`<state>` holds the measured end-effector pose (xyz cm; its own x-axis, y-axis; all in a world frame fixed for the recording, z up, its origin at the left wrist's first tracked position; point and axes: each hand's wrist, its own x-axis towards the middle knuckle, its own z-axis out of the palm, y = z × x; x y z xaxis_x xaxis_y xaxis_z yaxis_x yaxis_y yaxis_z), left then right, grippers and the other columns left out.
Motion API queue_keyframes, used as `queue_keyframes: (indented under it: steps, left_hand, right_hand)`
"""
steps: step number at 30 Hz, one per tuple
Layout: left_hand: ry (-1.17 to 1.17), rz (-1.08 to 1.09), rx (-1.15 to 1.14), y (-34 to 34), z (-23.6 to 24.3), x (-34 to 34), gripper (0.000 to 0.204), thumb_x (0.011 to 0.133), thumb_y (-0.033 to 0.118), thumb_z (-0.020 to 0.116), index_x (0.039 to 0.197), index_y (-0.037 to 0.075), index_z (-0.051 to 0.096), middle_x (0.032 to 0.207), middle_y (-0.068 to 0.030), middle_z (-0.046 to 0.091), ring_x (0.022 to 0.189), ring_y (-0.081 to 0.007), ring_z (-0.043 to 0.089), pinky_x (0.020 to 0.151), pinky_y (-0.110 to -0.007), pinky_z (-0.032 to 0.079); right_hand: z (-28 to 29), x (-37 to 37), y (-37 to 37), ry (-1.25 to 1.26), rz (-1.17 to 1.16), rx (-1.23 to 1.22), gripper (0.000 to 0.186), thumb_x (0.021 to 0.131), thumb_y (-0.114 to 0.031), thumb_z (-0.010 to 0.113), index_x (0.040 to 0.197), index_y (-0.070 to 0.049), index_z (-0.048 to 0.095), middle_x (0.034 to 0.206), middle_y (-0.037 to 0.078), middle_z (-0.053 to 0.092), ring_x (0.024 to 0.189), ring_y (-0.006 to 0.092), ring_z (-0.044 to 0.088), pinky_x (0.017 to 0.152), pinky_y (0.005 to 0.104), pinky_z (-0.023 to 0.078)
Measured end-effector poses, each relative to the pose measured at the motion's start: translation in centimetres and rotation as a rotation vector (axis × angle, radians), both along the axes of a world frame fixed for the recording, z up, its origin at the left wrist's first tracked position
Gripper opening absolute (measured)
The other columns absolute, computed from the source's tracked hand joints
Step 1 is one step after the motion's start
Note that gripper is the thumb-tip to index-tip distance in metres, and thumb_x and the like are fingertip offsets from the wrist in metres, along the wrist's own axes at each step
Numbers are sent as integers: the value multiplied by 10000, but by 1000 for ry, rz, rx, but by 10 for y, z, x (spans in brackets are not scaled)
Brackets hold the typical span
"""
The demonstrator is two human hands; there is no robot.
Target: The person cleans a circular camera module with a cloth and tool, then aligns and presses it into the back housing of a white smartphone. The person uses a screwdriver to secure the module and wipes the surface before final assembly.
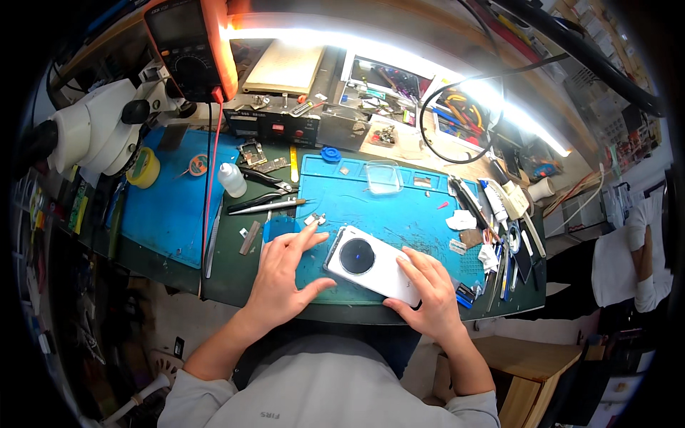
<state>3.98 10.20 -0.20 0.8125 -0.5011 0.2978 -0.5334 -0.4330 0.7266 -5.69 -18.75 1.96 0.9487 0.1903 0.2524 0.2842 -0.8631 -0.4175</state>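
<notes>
A white smartphone (pixel 385 275) lies back side up at the front of the blue work mat (pixel 335 192), its big round black camera ring toward the upper left. My right hand (pixel 430 292) grips the phone's lower right end, thumb along the near edge and fingers over the back. To the left of the phone, my left hand (pixel 285 271) is open, fingers spread and thumb pointing at the phone, with a gap between them. Just beyond its fingertips are small metal parts (pixel 314 219) on the mat.
A white microscope (pixel 93 132) and an orange-black multimeter (pixel 189 53) stand at the left. Pliers (pixel 267 182), tweezers and a white bottle (pixel 232 180) lie left of the mat. Several pens and tools (pixel 510 250) crowd the right. A person in white (pixel 621 257) is at far right.
</notes>
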Motion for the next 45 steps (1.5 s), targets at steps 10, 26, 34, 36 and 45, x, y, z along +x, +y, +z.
queue_keyframes:
  steps: [10, 26, 34, 36, 45]
  left_hand:
    - [-13, -4, 62, -4, -6, 5, 924, 834, 203, 892, 1604, 15, 417, 1365, -10, 749, 1232, -267, 592, 1098, -413, 378]
    - [-27, 23, 59, -6, -7, 5, 835, 871, 161, 861, 1579, 12, 444, 1317, -2, 769, 1210, -265, 605, 1080, -405, 391]
    - [-39, 21, 63, -6, -7, 5, 835, 865, 144, 861, 1577, 12, 445, 1316, -7, 768, 1212, -263, 605, 1079, -408, 392]
    - [-44, 19, 59, -6, -7, 5, 835, 866, 140, 859, 1579, 12, 443, 1313, -11, 768, 1211, -264, 606, 1079, -405, 394]
    - [-188, 20, 134, -8, 3, 2, 821, 882, 155, 848, 1577, 4, 438, 1373, -46, 733, 1295, -271, 545, 1172, -483, 293]
  right_hand:
    - [1, 7, 1, 33, 19, -4, 735, 764, -302, 921, 1379, 6, 663, 1471, 212, 624, 1315, 409, 609, 1101, 503, 487]
    - [5, 10, 2, 47, 38, -58, 748, 778, -359, 908, 1375, 20, 663, 1469, 227, 625, 1303, 426, 603, 1108, 522, 478]
    - [4, 8, 3, 45, 45, -79, 699, 790, -283, 886, 1385, 0, 653, 1518, 186, 595, 1331, 391, 576, 1110, 510, 459]
    - [6, 8, 4, 44, 39, -86, 678, 794, -270, 876, 1374, 4, 655, 1522, 181, 594, 1322, 390, 579, 1105, 507, 462]
    - [23, 25, 6, 24, 108, -177, 752, 765, -292, 866, 1404, 11, 610, 1276, 154, 666, 1162, 336, 600, 1022, 442, 506]
